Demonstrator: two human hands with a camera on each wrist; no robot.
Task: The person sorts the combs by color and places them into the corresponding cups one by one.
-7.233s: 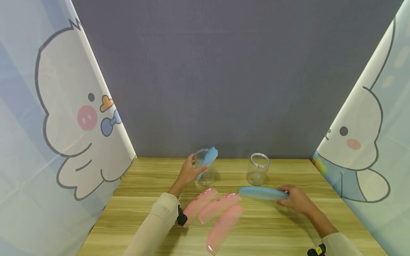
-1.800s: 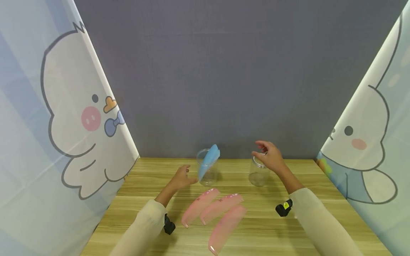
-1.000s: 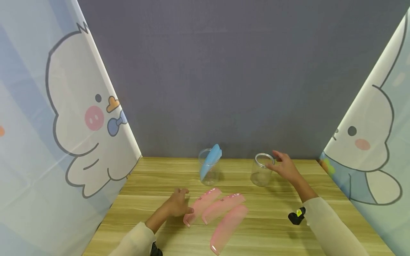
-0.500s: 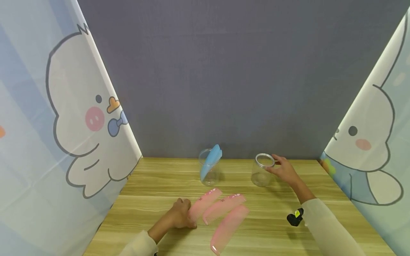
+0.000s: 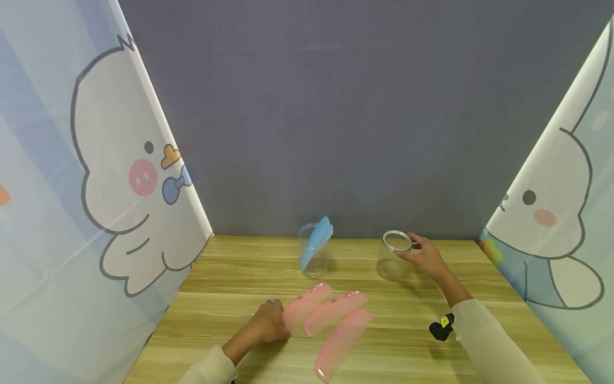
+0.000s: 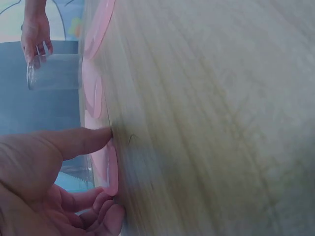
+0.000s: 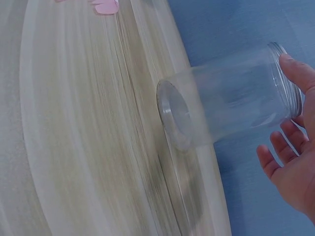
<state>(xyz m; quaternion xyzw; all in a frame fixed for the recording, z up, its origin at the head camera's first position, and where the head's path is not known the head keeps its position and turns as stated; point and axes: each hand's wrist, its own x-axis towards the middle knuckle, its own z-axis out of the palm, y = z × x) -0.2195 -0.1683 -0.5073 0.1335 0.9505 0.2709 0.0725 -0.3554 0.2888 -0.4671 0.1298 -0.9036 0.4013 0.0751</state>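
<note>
My left hand (image 5: 269, 321) is at the near end of the leftmost pink comb (image 5: 307, 304), which lies on the table. In the left wrist view, thumb and fingers close on the two sides of that comb's end (image 6: 112, 172). Two more pink combs, a middle one (image 5: 336, 310) and a nearer one (image 5: 343, 344), lie to its right. My right hand (image 5: 426, 256) holds the rim of a clear jar (image 5: 390, 266) from the right, with thumb and fingers around its edge; nothing shows inside. A second clear jar (image 5: 320, 269) holds blue combs (image 5: 316, 240) leaning to the right.
Both jars stand near the back edge of the wooden table (image 5: 230, 266), before a dark grey backdrop (image 5: 307, 133). Printed cartoon curtains (image 5: 57, 224) hang at left and right.
The blue comb earlier in my right hand has left it, and that hand has come to the right jar's rim. My left hand has moved from the left jar to the leftmost pink comb.
</note>
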